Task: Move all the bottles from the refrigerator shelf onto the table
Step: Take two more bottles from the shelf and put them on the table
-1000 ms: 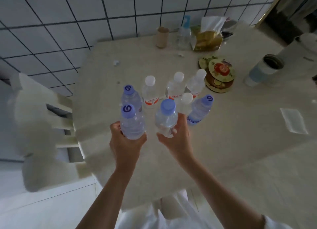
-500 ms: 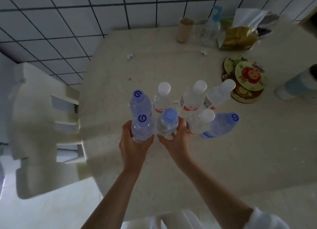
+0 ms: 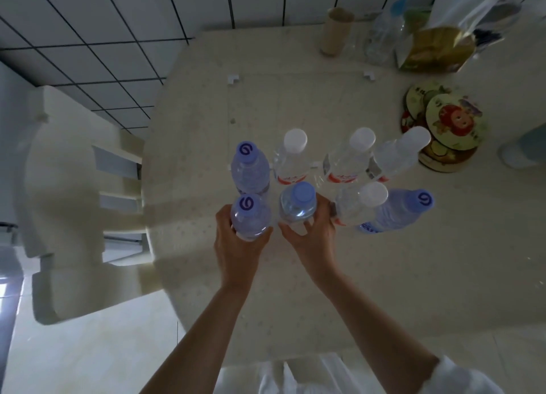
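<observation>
Several water bottles stand clustered on the cream table (image 3: 295, 104). My left hand (image 3: 239, 246) grips a blue-capped bottle (image 3: 250, 214) at the cluster's near left. My right hand (image 3: 313, 237) grips a plain blue-capped bottle (image 3: 297, 206) beside it. Behind them stand another blue-capped bottle (image 3: 249, 167) and white-capped bottles with red labels (image 3: 291, 160), (image 3: 350, 160), (image 3: 399, 154). To the right are a white-capped bottle (image 3: 360, 206) and a blue-capped bottle (image 3: 399, 210). The refrigerator is out of view.
A pale plastic chair (image 3: 68, 186) stands at the table's left. At the back are a cardboard tube (image 3: 336, 31), a spray bottle (image 3: 384, 36) and a gold bag (image 3: 437, 49). Round painted coasters (image 3: 446, 124) lie right of the bottles, beside a cup (image 3: 526, 151).
Both hands have carried their bottles forward and down to the near side of the cluster; they now rest at table level. The view has tilted down and closer.
</observation>
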`<state>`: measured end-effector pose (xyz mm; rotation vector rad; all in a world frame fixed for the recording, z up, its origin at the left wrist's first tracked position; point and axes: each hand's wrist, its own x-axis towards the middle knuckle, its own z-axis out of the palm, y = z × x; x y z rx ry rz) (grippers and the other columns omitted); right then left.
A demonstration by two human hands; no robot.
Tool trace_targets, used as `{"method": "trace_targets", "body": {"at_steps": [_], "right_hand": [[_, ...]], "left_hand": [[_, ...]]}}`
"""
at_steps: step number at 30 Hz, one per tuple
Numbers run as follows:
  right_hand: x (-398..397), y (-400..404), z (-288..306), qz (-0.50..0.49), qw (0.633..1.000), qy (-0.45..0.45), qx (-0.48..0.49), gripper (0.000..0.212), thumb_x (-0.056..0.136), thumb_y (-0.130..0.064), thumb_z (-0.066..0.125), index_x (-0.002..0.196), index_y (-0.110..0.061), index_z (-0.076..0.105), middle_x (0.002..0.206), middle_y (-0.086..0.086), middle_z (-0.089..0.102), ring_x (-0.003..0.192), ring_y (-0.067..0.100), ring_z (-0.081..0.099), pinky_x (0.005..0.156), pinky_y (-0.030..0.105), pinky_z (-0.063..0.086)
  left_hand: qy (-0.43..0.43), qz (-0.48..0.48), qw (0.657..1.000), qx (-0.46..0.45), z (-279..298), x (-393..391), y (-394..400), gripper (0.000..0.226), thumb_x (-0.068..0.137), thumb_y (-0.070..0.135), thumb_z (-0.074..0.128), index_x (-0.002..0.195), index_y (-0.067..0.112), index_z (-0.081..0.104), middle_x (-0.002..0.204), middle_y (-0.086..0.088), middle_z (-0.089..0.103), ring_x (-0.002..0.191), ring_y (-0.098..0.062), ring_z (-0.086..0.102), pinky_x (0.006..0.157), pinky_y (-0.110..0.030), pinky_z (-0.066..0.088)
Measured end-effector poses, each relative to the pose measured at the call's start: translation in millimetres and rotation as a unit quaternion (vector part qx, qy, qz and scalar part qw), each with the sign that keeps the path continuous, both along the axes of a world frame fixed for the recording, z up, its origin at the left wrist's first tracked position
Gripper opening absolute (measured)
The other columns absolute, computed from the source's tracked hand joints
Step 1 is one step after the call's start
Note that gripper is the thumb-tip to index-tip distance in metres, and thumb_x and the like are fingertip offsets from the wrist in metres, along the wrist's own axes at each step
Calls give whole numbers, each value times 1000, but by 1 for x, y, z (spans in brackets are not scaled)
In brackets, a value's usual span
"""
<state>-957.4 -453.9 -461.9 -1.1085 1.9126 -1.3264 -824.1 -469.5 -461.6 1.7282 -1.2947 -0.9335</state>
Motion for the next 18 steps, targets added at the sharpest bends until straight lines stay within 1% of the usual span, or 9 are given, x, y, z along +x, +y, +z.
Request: {"method": "trace_targets", "body": {"at_steps": [3, 5, 6, 8, 10, 13, 15, 17, 18], "right_hand": [[1, 1, 1, 5, 1000, -5, 13, 62, 65, -13, 85, 108, -33, 44, 102, -40, 51, 89, 12, 58, 78, 47, 56], [2, 1, 2, 4, 1000, -3, 11, 65, 67, -13, 85, 106, -43, 42, 102, -38, 53, 89, 10, 58, 79, 44, 56], [2, 1, 2, 4, 1000, 0, 7, 64, 67, -14, 84, 107, -42, 43, 101, -36, 54, 90, 11, 59, 79, 43, 56], [3, 2, 1, 3, 1000, 10, -3, 61, 68, -15, 83, 111, -32, 44, 101, -29, 55, 92, 17, 60, 79, 44, 56], [3, 3, -1, 5, 1000, 9, -5, 62, 68, -14, 82, 114, -28, 43, 103, -24, 54, 93, 16, 60, 81, 43, 56], [5, 4, -2, 5, 1000, 5, 7, 67, 70, -14, 81, 116, -40, 40, 107, -26, 54, 96, 10, 59, 85, 40, 56], [7, 4, -1, 1, 1000, 4, 13, 69, 71, -16, 80, 115, -49, 39, 110, -29, 53, 100, 8, 59, 87, 39, 55], [10, 5, 0, -4, 1000, 3, 21, 72, 72, -18, 80, 119, -52, 37, 115, -32, 51, 106, 7, 59, 89, 38, 54], [11, 6, 0, -8, 1000, 1, 24, 72, 72, -18, 80, 121, -49, 37, 116, -31, 51, 108, 7, 59, 90, 38, 54]], "left_hand": [[13, 11, 1000, -15, -2, -2, -2, 71, 57, 21, 92, 113, 29, 49, 101, 16, 64, 90, -8, 65, 74, -30, 55], [19, 12, 1000, -18, -4, -2, -2, 70, 57, 20, 92, 114, 28, 50, 101, 17, 64, 89, -9, 66, 74, -34, 56], [17, 8, 1000, -20, -5, -1, -2, 69, 57, 20, 91, 112, 28, 50, 100, 18, 64, 88, -9, 65, 74, -34, 56], [5, -12, 1000, -27, -4, 2, -5, 67, 59, 20, 91, 110, 30, 49, 97, 19, 64, 85, -6, 64, 71, -29, 54], [-7, -45, 999, -30, -3, 6, -10, 63, 61, 19, 90, 109, 28, 50, 94, 17, 64, 83, -6, 63, 69, -25, 52], [-9, -76, 997, -30, -4, 10, -16, 61, 61, 19, 89, 109, 24, 52, 97, 10, 65, 84, -8, 62, 70, -20, 49], [-5, -67, 997, -34, -6, 9, -14, 63, 60, 18, 90, 110, 21, 50, 99, 5, 64, 84, -9, 61, 69, -13, 47], [7, -37, 999, -36, -8, 3, -9, 68, 58, 18, 91, 110, 15, 48, 101, 0, 63, 83, -12, 61, 67, -8, 44], [19, -20, 999, -31, -9, -1, -7, 69, 57, 18, 92, 109, 15, 47, 101, -1, 63, 83, -12, 61, 66, -6, 43]]}}
